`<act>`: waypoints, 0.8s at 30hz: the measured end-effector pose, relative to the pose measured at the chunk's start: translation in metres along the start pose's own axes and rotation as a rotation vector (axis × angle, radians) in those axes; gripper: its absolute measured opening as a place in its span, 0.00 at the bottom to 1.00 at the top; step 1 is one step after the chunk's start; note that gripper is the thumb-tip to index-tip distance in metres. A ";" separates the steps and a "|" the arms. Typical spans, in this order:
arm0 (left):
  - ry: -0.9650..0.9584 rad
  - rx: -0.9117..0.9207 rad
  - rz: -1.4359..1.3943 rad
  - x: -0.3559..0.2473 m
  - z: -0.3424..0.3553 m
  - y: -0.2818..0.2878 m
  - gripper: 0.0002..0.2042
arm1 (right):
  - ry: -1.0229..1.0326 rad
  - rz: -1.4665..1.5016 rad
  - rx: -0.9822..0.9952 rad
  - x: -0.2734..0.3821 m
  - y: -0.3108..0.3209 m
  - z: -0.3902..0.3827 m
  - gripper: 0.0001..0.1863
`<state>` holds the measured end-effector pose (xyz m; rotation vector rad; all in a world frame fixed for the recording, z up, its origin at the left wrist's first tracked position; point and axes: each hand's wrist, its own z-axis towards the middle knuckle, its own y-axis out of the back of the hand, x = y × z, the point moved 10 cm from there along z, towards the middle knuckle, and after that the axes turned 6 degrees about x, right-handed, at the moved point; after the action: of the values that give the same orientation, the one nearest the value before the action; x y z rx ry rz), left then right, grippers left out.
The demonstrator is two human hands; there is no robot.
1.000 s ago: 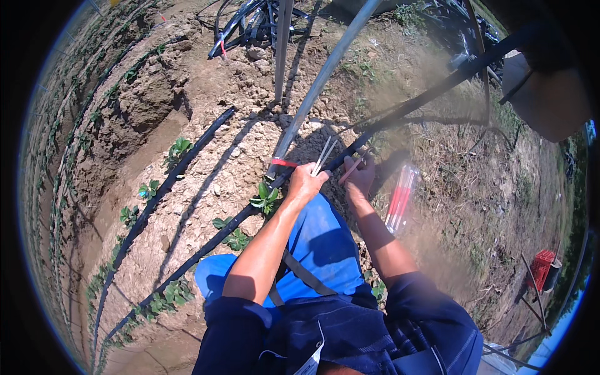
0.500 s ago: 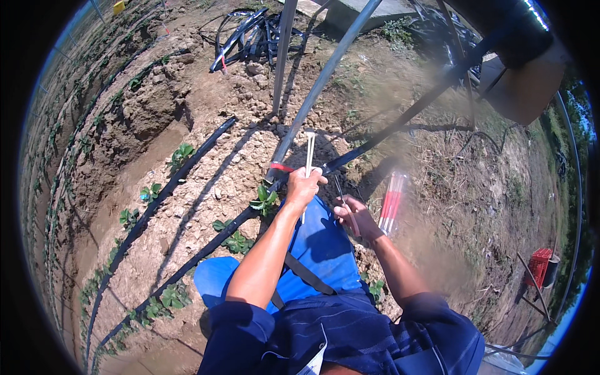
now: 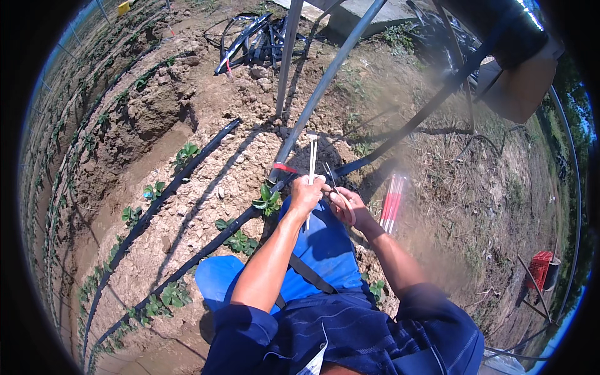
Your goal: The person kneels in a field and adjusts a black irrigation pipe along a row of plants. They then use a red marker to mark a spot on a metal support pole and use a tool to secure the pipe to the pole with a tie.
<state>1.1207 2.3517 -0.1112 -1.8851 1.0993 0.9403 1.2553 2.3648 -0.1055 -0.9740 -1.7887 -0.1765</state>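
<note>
My left hand (image 3: pixel 306 194) is closed around a thin white stick (image 3: pixel 311 164) that stands upright above my blue-trousered knees. My right hand (image 3: pixel 349 206) is just beside it and grips a small dark tool (image 3: pixel 329 173) that looks like scissors or pliers, its tip next to the stick. A bundle of red and white sticks (image 3: pixel 392 203) lies on the dry ground to the right of my right hand. A red tag (image 3: pixel 285 167) sits at the foot of a grey metal pole (image 3: pixel 325 87) straight ahead.
Black irrigation hoses (image 3: pixel 187 172) run diagonally over cracked soil with small green plants (image 3: pixel 267 201) along them. More metal poles and a tangle of hoses (image 3: pixel 250 40) lie at the top. A red crate (image 3: pixel 540 267) stands far right. Furrows with plants curve along the left.
My left hand has turned the white stick upright and drawn it nearer my knees. My right hand has come in next to it with the dark tool.
</note>
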 end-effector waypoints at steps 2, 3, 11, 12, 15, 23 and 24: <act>0.008 -0.014 -0.022 0.001 -0.002 -0.002 0.07 | 0.002 0.003 -0.012 0.000 -0.001 -0.004 0.16; 0.014 -0.014 -0.022 0.001 -0.003 -0.002 0.06 | 0.010 0.012 -0.015 0.001 -0.002 -0.006 0.15; 0.027 -0.011 -0.016 0.009 0.000 -0.006 0.05 | -0.014 -0.028 -0.019 0.000 0.011 0.000 0.17; 0.030 -0.002 -0.014 0.010 0.000 -0.007 0.05 | -0.011 -0.012 0.010 0.000 0.011 0.000 0.17; 0.044 0.016 -0.015 0.010 0.000 -0.012 0.06 | -0.022 0.005 0.003 -0.007 0.016 -0.002 0.17; 0.062 0.037 0.122 0.018 -0.010 -0.008 0.08 | -0.017 -0.060 0.048 0.011 0.005 -0.009 0.17; 0.054 0.049 0.171 0.018 -0.013 -0.005 0.08 | 0.013 -0.160 -0.026 0.009 0.017 -0.007 0.19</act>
<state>1.1344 2.3361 -0.1199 -1.8075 1.3208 0.9524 1.2703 2.3768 -0.1006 -0.8455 -1.8567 -0.3062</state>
